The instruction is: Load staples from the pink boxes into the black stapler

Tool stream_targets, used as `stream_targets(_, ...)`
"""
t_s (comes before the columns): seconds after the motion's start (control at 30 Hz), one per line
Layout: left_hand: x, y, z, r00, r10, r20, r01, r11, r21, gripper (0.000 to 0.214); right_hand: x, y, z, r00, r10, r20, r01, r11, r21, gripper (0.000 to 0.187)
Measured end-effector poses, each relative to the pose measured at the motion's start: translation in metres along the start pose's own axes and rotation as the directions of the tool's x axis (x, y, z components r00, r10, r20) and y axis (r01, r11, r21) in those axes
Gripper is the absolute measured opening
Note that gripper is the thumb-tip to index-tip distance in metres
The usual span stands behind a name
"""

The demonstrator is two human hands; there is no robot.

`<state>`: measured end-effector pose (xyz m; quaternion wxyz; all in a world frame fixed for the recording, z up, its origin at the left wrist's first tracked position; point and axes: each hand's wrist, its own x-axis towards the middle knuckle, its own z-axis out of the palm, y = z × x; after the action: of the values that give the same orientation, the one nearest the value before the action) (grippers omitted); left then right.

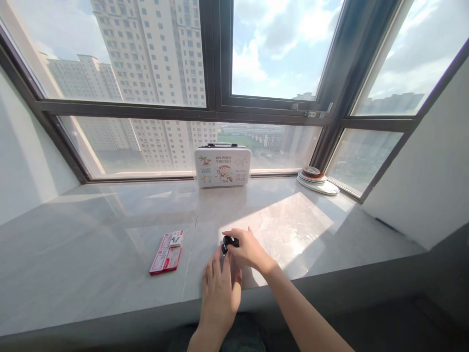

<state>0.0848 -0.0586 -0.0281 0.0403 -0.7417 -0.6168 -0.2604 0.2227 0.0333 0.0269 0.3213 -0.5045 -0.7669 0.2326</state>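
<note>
On my feed: right hand (249, 250), lower center of frame, thumb and index pinching a small black object (231, 241), exact type unclear, above the windowsill (110, 288). Left hand (219, 298), bottom center: fingers loosely spread, tips right by the object; can't tell if touching. Red-and-white flat packs (159, 260) left of center, small white box (176, 238) on top. Cartoon-print carrying case (223, 167) upright, center.
</note>
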Motion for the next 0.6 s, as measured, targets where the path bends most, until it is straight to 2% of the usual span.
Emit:
stream_targets(0.13, 0.010, -0.007, 0.017, 0.995, 0.073, 0.068, -0.077, 0.995, 0.058, 0.054, -0.006, -0.004, 0.015, 0.990, 0.016, -0.143, -0.011, 0.999, 0.037, 0.028)
stream_targets(0.23, 0.015, -0.016, 0.015, 0.990, 0.092, 0.108, -0.099, 0.993, 0.061, 0.054, 0.002, -0.010, 0.031, 0.966, 0.081, -0.246, -0.056, 0.993, 0.104, 0.010)
stream_targets(0.3, 0.019, -0.021, 0.010, 0.989, 0.087, 0.120, -0.096, 0.992, 0.080, 0.052, 0.009, -0.011, 0.036, 0.955, 0.117, -0.272, -0.073, 0.983, 0.168, 0.006)
stream_targets(0.37, 0.022, -0.023, 0.006, 0.992, 0.061, 0.112, -0.073, 0.992, 0.107, 0.052, 0.017, -0.008, 0.033, 0.942, 0.159, -0.295, -0.080, 0.961, 0.264, 0.012)
stream_targets(0.43, 0.024, -0.026, 0.005, 0.996, 0.040, 0.086, -0.051, 0.990, 0.129, 0.053, 0.022, 0.002, 0.026, 0.921, 0.221, -0.321, -0.086, 0.918, 0.386, 0.027)
stream_targets(0.53, 0.024, -0.029, 0.008, 0.998, 0.042, 0.049, -0.049, 0.988, 0.146, 0.054, 0.020, 0.028, 0.012, 0.866, 0.352, -0.354, -0.095, 0.813, 0.575, 0.049)
stream_targets(0.6, 0.023, -0.031, 0.011, 0.998, 0.051, 0.027, -0.055, 0.987, 0.151, 0.053, 0.012, 0.048, 0.006, 0.832, 0.439, -0.339, -0.108, 0.728, 0.677, 0.055)
